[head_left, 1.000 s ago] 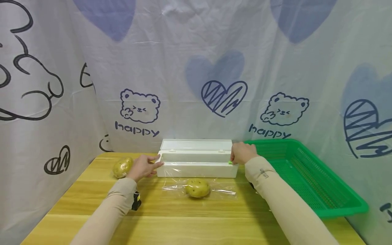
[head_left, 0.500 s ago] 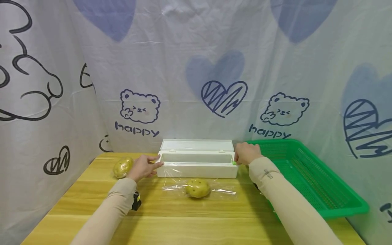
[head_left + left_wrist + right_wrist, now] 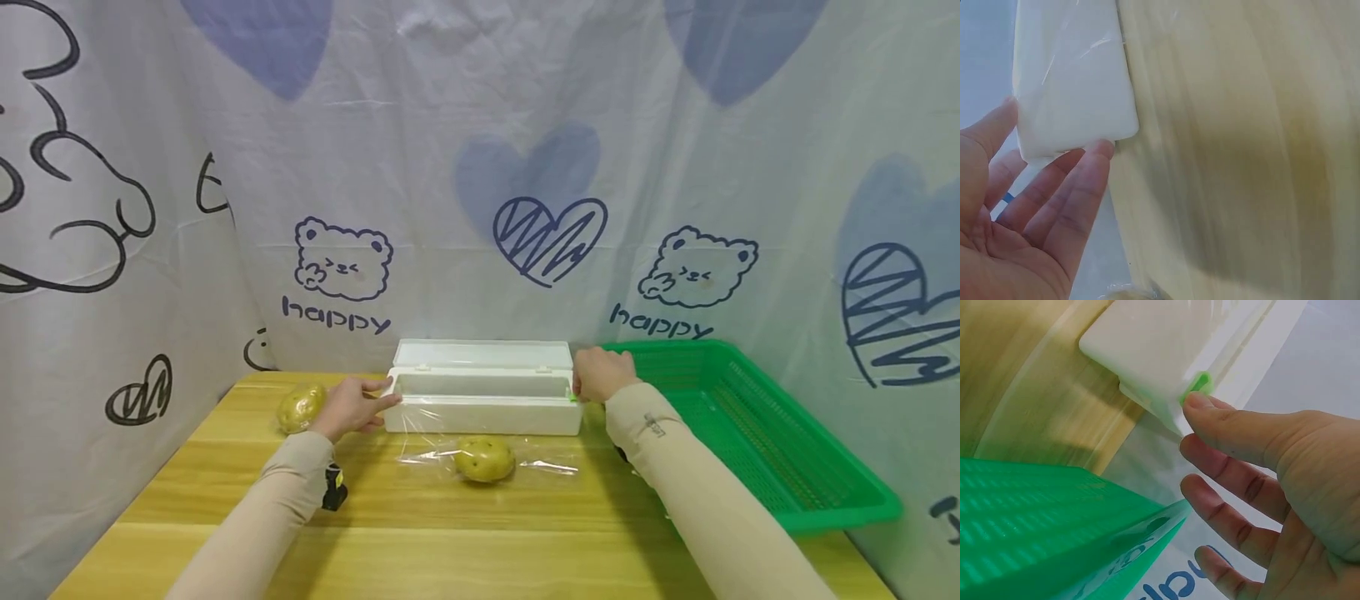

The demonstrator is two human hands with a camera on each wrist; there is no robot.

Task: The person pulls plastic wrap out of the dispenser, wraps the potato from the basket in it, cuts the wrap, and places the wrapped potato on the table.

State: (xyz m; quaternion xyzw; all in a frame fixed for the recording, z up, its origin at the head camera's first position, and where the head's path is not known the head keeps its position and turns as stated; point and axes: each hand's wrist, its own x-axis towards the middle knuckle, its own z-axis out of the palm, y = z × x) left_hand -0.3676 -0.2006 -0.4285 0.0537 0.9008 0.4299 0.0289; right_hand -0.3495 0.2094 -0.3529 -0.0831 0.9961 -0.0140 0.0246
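Note:
A white cling film dispenser (image 3: 482,418) stands at the back of the table, its lid (image 3: 482,354) raised. My left hand (image 3: 352,410) holds its left end, the thumb on one side and fingertips against the end face, as the left wrist view shows (image 3: 1041,212). At the right end, my right hand (image 3: 602,375) pinches the small green slide cutter (image 3: 1199,384) between thumb and forefinger; its other fingers are spread. In front of the dispenser a potato (image 3: 484,460) lies with clear cling film (image 3: 551,468) stretched out on both sides of it.
A potato wrapped in film (image 3: 302,410) sits left of my left hand. On the right stands a green plastic basket (image 3: 832,527); something yellowish, partly hidden, shows beside it under my right hand. A printed curtain (image 3: 450,208) hangs close behind the table (image 3: 465,558).
My right hand has slid slightly to the right with the green slide cutter, up to the dispenser's right end, and then stayed there. The left hand and the potatoes have not moved.

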